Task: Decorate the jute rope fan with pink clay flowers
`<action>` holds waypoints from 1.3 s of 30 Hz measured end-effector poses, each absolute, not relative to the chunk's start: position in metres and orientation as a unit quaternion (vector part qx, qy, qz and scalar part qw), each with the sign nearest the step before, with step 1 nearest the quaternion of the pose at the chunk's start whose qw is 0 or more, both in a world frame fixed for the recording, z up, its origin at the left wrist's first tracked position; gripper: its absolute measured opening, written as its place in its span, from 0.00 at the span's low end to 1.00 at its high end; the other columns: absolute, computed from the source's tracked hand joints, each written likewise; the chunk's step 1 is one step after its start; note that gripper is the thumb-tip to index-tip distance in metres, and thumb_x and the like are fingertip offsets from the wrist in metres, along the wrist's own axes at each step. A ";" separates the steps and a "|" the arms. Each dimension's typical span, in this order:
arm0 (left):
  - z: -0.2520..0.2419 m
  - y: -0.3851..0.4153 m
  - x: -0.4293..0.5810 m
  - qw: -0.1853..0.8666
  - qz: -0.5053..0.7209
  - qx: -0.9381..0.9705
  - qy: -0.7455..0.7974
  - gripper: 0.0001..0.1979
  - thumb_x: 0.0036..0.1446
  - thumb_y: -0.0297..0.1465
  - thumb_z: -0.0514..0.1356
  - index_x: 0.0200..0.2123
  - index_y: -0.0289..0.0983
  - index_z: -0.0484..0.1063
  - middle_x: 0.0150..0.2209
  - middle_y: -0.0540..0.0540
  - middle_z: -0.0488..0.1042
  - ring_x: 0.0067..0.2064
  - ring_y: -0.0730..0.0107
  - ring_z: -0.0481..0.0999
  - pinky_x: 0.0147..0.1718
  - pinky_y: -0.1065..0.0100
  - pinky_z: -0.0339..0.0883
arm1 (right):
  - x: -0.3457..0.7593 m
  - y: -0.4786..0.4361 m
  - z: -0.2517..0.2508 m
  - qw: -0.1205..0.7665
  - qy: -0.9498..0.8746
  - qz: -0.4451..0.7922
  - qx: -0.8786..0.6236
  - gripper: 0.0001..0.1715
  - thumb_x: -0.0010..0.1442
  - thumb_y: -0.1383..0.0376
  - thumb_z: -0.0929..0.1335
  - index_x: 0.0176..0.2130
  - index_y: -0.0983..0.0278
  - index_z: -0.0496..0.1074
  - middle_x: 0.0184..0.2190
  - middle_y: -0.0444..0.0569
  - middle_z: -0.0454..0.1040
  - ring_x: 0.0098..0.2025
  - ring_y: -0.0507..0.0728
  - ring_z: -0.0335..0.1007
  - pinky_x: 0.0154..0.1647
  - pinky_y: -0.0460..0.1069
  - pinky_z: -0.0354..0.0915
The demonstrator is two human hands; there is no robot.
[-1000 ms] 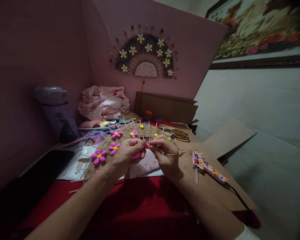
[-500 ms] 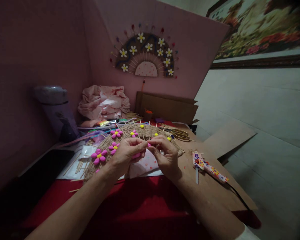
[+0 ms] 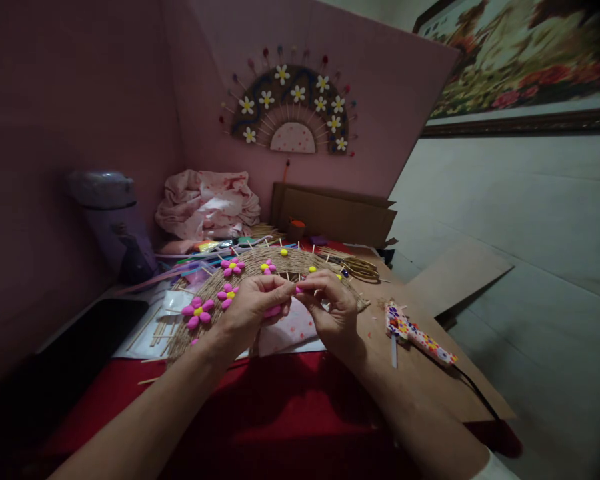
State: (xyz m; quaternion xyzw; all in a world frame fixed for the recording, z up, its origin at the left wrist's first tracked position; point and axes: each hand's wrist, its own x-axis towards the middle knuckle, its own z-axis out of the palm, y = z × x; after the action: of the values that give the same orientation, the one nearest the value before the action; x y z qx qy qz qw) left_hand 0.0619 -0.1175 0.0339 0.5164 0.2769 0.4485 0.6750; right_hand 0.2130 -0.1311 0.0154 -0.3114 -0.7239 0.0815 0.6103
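A half-round piece wound with jute twine lies flat on the table, with thin sticks fanning out of it and pink clay flowers with yellow centres stuck on it. My left hand is closed over it, with a lump of pink clay tucked under its fingers. My right hand meets it fingertip to fingertip, pinching a tiny pink clay bit between them. Small yellow clay dots sit along the far arc.
A flower-patterned glue gun lies on brown cardboard to the right. Scissors lie behind my right hand. A finished fan-shaped decoration hangs on the pink board. A jug, crumpled cloth and cardboard pieces stand behind.
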 end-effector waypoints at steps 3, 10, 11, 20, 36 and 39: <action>0.034 -0.117 0.061 0.676 0.450 0.514 0.277 0.14 0.46 0.36 0.66 0.22 0.32 0.67 0.16 0.53 0.64 0.16 0.86 0.53 0.15 0.78 0.38 | 0.213 -0.132 0.015 0.604 -0.729 0.083 -0.312 0.06 0.56 0.70 0.69 0.37 0.62 0.72 0.32 0.45 0.69 0.33 0.51 0.65 0.28 0.45 0.61; 0.031 -0.116 0.060 0.680 0.447 0.516 0.267 0.16 0.49 0.37 0.64 0.20 0.32 0.66 0.16 0.52 0.63 0.16 0.86 0.52 0.15 0.77 0.38 | 0.213 -0.131 0.016 0.616 -0.722 0.070 -0.306 0.05 0.56 0.72 0.69 0.35 0.62 0.71 0.30 0.44 0.69 0.31 0.50 0.65 0.27 0.46 0.60; 0.031 -0.116 0.060 0.679 0.447 0.516 0.270 0.15 0.48 0.36 0.65 0.21 0.32 0.67 0.16 0.53 0.63 0.16 0.86 0.52 0.15 0.77 0.38 | 0.213 -0.131 0.016 0.613 -0.724 0.071 -0.308 0.06 0.56 0.71 0.69 0.35 0.62 0.71 0.31 0.44 0.69 0.31 0.50 0.65 0.27 0.46 0.61; 0.032 -0.116 0.061 0.679 0.444 0.514 0.277 0.15 0.47 0.37 0.65 0.21 0.32 0.66 0.16 0.53 0.64 0.16 0.86 0.53 0.15 0.77 0.38 | 0.212 -0.131 0.016 0.616 -0.723 0.077 -0.304 0.05 0.56 0.72 0.68 0.34 0.62 0.71 0.30 0.45 0.69 0.32 0.51 0.65 0.27 0.46 0.60; 0.033 -0.117 0.061 0.666 0.444 0.522 0.294 0.18 0.47 0.41 0.65 0.20 0.33 0.65 0.16 0.53 0.62 0.16 0.85 0.53 0.15 0.77 0.38 | 0.213 -0.129 0.014 0.600 -0.730 0.059 -0.321 0.03 0.57 0.70 0.68 0.34 0.62 0.72 0.29 0.45 0.69 0.31 0.51 0.65 0.27 0.46 0.61; 0.033 -0.117 0.060 0.657 0.445 0.530 0.299 0.17 0.47 0.40 0.65 0.20 0.34 0.66 0.15 0.54 0.61 0.16 0.84 0.52 0.15 0.76 0.38 | 0.215 -0.128 0.014 0.593 -0.737 0.034 -0.323 0.03 0.57 0.69 0.68 0.34 0.62 0.72 0.29 0.46 0.70 0.31 0.52 0.66 0.28 0.47 0.63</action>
State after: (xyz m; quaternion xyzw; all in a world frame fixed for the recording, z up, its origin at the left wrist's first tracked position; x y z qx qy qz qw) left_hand 0.0605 -0.1171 0.0332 0.5300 0.2987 0.4447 0.6574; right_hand 0.2147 -0.1285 0.0141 -0.3226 -0.7366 0.0345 0.5934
